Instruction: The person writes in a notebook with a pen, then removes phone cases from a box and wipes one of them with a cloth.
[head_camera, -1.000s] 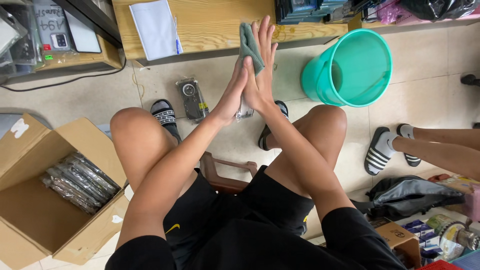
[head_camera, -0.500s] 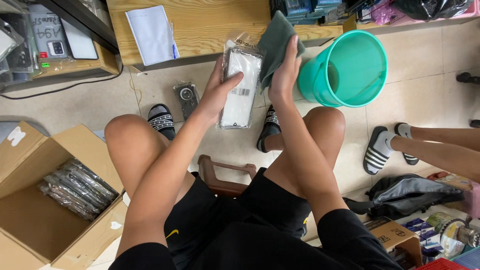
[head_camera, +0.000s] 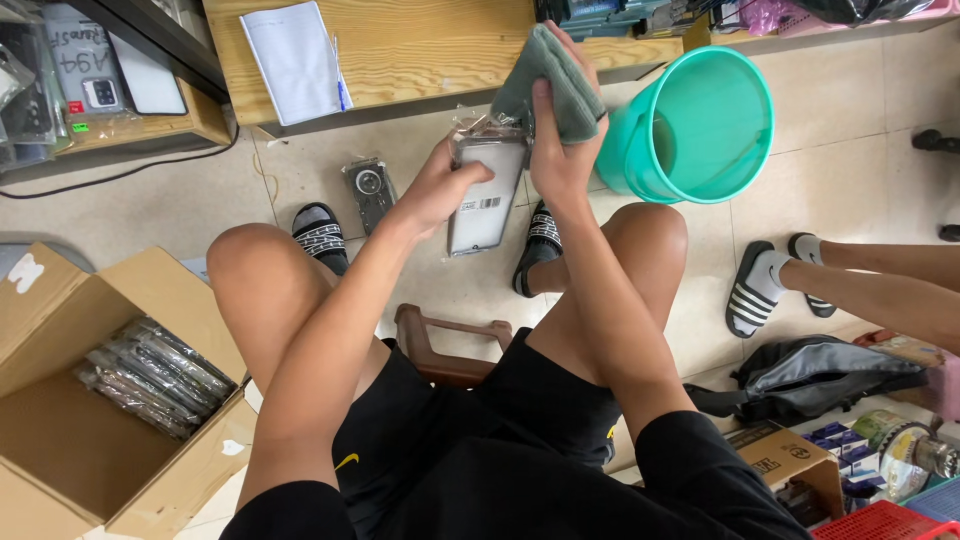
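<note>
My left hand (head_camera: 440, 185) grips a flat phone case in a clear plastic sleeve (head_camera: 482, 200), held upright over the floor between my knees. My right hand (head_camera: 558, 150) holds a grey-green cloth (head_camera: 552, 75) bunched against the top edge of the packaged case. Both hands meet at the package's top right corner.
A teal plastic bucket (head_camera: 700, 120) stands right of my hands. An open cardboard box (head_camera: 60, 440) with several packaged cases (head_camera: 150, 375) sits at the lower left. Another packaged item (head_camera: 368, 190) lies on the floor. Another person's sandalled feet (head_camera: 770, 280) are at the right. A wooden shelf (head_camera: 420, 40) is ahead.
My palms were pressed together around the cloth; they have parted. The left hand now holds the packaged case face-up and the right hand has brought the cloth onto its top.
</note>
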